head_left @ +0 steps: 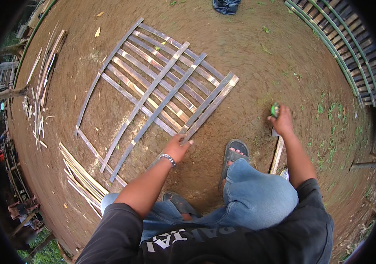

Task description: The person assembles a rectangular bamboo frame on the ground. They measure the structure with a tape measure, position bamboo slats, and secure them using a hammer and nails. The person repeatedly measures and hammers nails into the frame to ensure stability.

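Observation:
In front of me on the ground lies a lattice panel of bamboo slats (pixel 152 94), with long strips crossing shorter ones. My left hand (pixel 177 148), a chain bracelet on its wrist, is closed at the panel's near corner, gripping the end of a doubled edge slat (pixel 212 105). Off to the right, my right hand (pixel 284 121) is closed round a small green and dark object (pixel 275 110), its kind unclear. Just below that hand, a pale wooden stick (pixel 277 155) lies beside my knee; a whitish flat piece (pixel 275 132) shows at its upper end.
Loose bamboo strips (pixel 80 176) lie at the near left, and more strips (pixel 49 70) at the far left. A slatted bamboo structure (pixel 351 39) stands at the far right. A black plastic bag (pixel 226 6) rests at the top. My sandalled foot (pixel 236 154) is near the panel.

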Demonstrator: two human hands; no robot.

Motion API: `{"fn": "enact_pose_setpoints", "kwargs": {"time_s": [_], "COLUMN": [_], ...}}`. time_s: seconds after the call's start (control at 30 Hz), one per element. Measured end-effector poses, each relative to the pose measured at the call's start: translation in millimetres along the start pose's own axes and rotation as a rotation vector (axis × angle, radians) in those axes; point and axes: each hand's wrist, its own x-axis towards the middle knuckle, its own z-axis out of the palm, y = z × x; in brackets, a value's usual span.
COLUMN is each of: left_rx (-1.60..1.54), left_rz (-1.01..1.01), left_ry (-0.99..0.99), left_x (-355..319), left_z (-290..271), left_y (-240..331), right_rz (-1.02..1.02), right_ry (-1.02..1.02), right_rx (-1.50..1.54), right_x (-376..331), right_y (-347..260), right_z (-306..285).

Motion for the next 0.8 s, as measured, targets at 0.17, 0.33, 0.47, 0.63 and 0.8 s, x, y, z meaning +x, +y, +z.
{"fn": "enact_pose_setpoints", "kwargs": {"time_s": [0.17,0.33,0.47,0.63,0.8], "left_rx": [0.264,0.470,0.604,0.650,0.731], "left_rz": [-0.012,-0.058,-0.182,-0.169,-0.118], "left_ry": [0.188,0.203,0.115,0.114,0.117], "left_x": [-1,-11,-12,-3,12], "left_z": [-10,-8,-2,9,12], "left_y": [-55,-54,-33,-41,-57], "right_rz": [0.169,-0.169,-0.499,-0.660,-0.710], "right_ry": [0.159,0.107,-0.141,-0.259,-0.347], "right_rx": [-0.149,-0.149,-0.109,-0.216,-0.291], "right_x": [26,53,81,105,120], "right_y": [-12,-79,-154,-189,-195], "right_z": [-9,7,-4,0,15]}}
